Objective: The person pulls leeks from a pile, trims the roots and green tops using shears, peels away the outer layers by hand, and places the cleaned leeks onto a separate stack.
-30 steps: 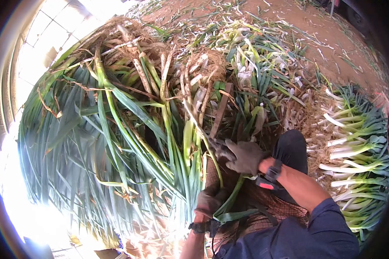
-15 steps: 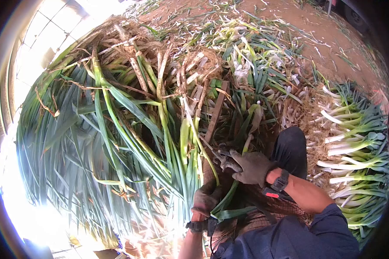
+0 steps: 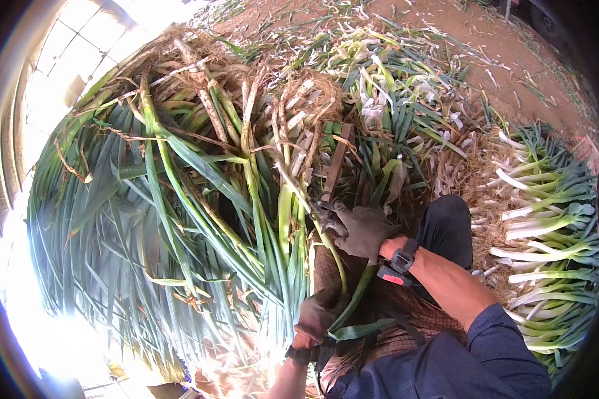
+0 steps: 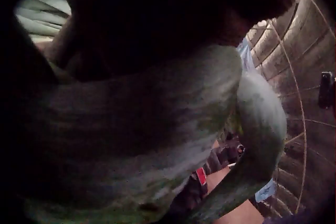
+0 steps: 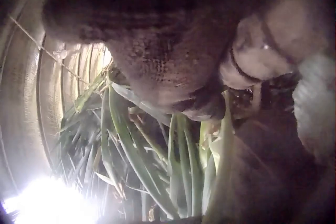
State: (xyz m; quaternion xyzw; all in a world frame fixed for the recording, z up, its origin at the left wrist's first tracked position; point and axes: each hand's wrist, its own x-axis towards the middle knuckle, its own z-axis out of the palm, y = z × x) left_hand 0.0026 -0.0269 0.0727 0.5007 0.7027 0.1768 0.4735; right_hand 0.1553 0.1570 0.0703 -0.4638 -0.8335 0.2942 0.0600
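Brown-gloved, the left hand is gripping a leek — evidently anchoring it — while the right hand is crowding its stem, that grip remaining unclear to me remotely.

Reddish-brown soil spreads at two o'clock — a dark wheel stands beyond it. A bright gridded panel is at ten, a curved ribbed surface at nine, yellowish sheeting near seven.
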